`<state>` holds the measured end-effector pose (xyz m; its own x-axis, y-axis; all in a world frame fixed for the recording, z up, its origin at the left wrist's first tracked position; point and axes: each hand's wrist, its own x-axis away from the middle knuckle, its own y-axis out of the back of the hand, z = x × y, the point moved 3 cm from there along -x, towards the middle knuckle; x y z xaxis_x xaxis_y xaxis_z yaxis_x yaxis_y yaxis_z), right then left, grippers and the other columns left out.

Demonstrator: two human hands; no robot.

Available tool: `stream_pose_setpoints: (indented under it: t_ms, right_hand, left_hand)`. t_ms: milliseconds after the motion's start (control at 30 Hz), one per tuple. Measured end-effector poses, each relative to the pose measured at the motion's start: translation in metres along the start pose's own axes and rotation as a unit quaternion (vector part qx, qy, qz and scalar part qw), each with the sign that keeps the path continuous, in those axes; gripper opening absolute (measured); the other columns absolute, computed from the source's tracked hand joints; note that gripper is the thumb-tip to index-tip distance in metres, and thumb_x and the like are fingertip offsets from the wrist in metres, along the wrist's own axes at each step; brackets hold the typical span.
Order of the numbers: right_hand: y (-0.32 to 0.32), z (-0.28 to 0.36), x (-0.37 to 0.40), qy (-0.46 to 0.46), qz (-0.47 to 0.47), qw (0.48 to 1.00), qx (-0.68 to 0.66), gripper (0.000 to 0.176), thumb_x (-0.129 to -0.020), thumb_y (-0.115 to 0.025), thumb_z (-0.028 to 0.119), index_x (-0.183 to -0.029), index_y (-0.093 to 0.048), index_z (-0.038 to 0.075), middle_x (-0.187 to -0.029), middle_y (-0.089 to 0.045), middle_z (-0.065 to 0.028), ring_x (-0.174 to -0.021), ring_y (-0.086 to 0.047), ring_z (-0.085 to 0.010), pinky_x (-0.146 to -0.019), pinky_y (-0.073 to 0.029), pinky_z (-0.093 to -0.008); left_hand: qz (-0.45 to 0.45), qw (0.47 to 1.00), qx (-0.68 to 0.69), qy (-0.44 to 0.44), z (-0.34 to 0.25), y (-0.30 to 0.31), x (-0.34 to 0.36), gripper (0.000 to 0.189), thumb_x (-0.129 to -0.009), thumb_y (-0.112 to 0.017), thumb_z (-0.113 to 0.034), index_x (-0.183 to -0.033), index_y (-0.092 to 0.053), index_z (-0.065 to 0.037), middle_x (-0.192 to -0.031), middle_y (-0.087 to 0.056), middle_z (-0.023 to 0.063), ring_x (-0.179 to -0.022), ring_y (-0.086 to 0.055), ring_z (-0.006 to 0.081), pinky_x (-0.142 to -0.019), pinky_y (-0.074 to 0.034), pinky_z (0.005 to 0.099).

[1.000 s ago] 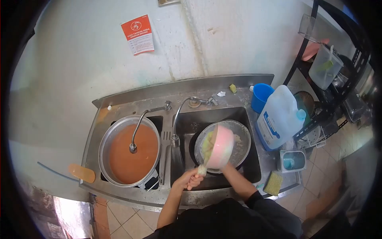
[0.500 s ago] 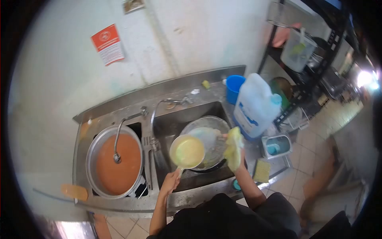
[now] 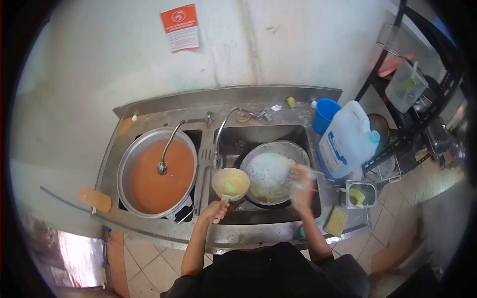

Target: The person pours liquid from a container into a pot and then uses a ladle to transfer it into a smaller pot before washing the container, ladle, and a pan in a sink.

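Note:
My left hand [image 3: 214,212] is wrapped round the handle of a pale yellow dipper [image 3: 230,184], with a yellow-green patch showing inside its bowl. The dipper is over the left part of the right sink basin [image 3: 263,214]. My right hand [image 3: 301,191] is smeared by motion at the right rim of a large round metal pan [image 3: 258,192] in that basin; I cannot tell whether it holds anything. White suds [image 3: 271,168] cover part of the pan. A yellow-green cloth or sponge [image 3: 356,196] lies in a small metal container [image 3: 371,187] at the right.
A big pot [image 3: 124,179] of orange-brown liquid fills the left basin, under a curved faucet [image 3: 170,144]. A plastic jug [image 3: 343,141] and blue cup [image 3: 326,113] stand on the right counter. A yellow scrub sponge [image 3: 336,221] lies near the front edge. A black shelf rack [image 3: 375,67] rises at right.
The yellow-green cloth or sponge has left my right hand, and one now shows in the metal container. My right hand is back by the pan's rim. The camera view has shifted.

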<state>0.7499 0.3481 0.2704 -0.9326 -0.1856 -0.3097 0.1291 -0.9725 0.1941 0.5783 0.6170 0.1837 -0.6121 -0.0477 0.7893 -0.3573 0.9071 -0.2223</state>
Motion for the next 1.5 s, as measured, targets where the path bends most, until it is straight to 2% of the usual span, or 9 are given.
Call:
stream_pose_setpoints:
  t_ms: [67,267,400,633,733,800,900,1100,1500]
  right_hand:
    - [-0.103,-0.030,-0.002,-0.094,0.201,0.972,-0.080,0.056,-0.064,-0.044,-0.009,-0.118,-0.048,0.004,-0.123,-0.047,-0.0128,-0.115,-0.044,-0.0259,-0.095,-0.037,-0.0345]
    - [-0.273,-0.029,-0.040,-0.171,0.264,0.917,-0.246,0.040,-0.077,-0.064,0.027,-0.105,-0.053,0.001,-0.098,-0.056,-0.0090,-0.093,-0.051,-0.0183,-0.084,-0.039,-0.0304]
    - [-0.244,-0.027,-0.042,-0.176,0.276,0.919,-0.222,0.037,-0.086,-0.054,0.034,-0.060,-0.052,0.007,-0.055,-0.048,-0.0004,-0.056,-0.046,-0.0089,-0.053,-0.036,-0.0255]
    - [-0.189,-0.030,-0.028,-0.183,0.225,0.913,-0.286,0.039,-0.089,-0.051,0.027,-0.057,-0.050,0.005,-0.052,-0.050,-0.0045,-0.050,-0.049,-0.0131,-0.050,-0.039,-0.0273]
    - [-0.185,-0.026,-0.025,-0.197,0.197,0.926,-0.256,0.039,-0.089,-0.051,0.027,-0.057,-0.051,0.004,-0.052,-0.051,-0.0054,-0.049,-0.050,-0.0141,-0.047,-0.039,-0.0288]
    - [-0.182,-0.035,-0.028,-0.232,0.175,0.934,-0.206,0.040,-0.088,-0.051,0.026,-0.056,-0.051,0.004,-0.050,-0.051,-0.0045,-0.046,-0.050,-0.0144,-0.045,-0.038,-0.0296]
    - [-0.169,-0.043,-0.039,-0.018,0.163,0.986,0.013,0.041,-0.088,-0.051,0.027,-0.054,-0.050,0.004,-0.046,-0.049,-0.0021,-0.042,-0.048,-0.0137,-0.042,-0.036,-0.0303]
    - [-0.172,-0.043,-0.037,-0.200,0.268,0.928,-0.162,0.045,-0.089,-0.050,0.032,-0.055,-0.051,0.003,-0.048,-0.050,-0.0025,-0.044,-0.048,-0.0130,-0.043,-0.036,-0.0305]
    - [-0.204,-0.056,-0.042,-0.154,0.281,0.935,-0.155,0.047,-0.089,-0.049,0.035,-0.055,-0.054,0.003,-0.052,-0.051,-0.0015,-0.049,-0.045,-0.0113,-0.050,-0.035,-0.0282]
  left_hand:
    - [0.062,0.996,0.059,0.030,0.011,0.009,-0.021,0.021,-0.089,-0.045,-0.028,-0.090,-0.049,-0.007,-0.053,-0.030,-0.0079,-0.038,-0.025,0.0013,-0.030,-0.015,0.0165]
    - [0.056,0.984,0.156,0.064,0.010,-0.001,-0.010,0.023,-0.093,-0.042,-0.025,-0.092,-0.047,-0.003,-0.056,-0.030,-0.0073,-0.039,-0.023,-0.0006,-0.030,-0.016,0.0148]
    - [0.031,0.998,0.049,0.002,0.018,0.008,-0.020,0.023,-0.089,-0.047,-0.030,-0.085,-0.050,-0.007,-0.055,-0.036,-0.0059,-0.039,-0.028,0.0011,-0.030,-0.019,0.0165]
    - [0.019,0.975,-0.203,-0.082,-0.004,-0.021,-0.068,0.040,-0.082,-0.053,-0.043,-0.075,-0.057,-0.004,-0.059,-0.051,0.0035,-0.039,-0.043,0.0117,-0.033,-0.032,0.0261]
    - [0.000,0.918,-0.387,-0.092,-0.025,-0.055,-0.062,0.041,-0.080,-0.055,-0.041,-0.074,-0.060,-0.001,-0.067,-0.060,0.0102,-0.048,-0.057,0.0186,-0.043,-0.045,0.0298]
    - [-0.231,0.710,-0.606,-0.275,-0.040,-0.065,-0.048,0.038,-0.080,-0.057,-0.037,-0.077,-0.063,0.000,-0.074,-0.063,0.0146,-0.064,-0.065,0.0240,-0.056,-0.051,0.0329]
    - [-0.251,0.673,-0.644,-0.263,-0.051,-0.074,-0.044,0.035,-0.082,-0.055,-0.035,-0.081,-0.063,-0.001,-0.080,-0.064,0.0162,-0.076,-0.065,0.0278,-0.065,-0.052,0.0361]
    - [-0.221,0.592,-0.717,-0.295,-0.043,-0.072,-0.041,0.030,-0.081,-0.055,-0.036,-0.085,-0.055,-0.006,-0.069,-0.062,0.0115,-0.069,-0.065,0.0243,-0.059,-0.051,0.0351]
    - [-0.342,0.470,-0.770,-0.264,-0.015,-0.057,-0.014,0.011,-0.078,-0.052,-0.019,-0.087,-0.054,-0.012,-0.068,-0.061,0.0029,-0.060,-0.063,0.0185,-0.050,-0.048,0.0302]
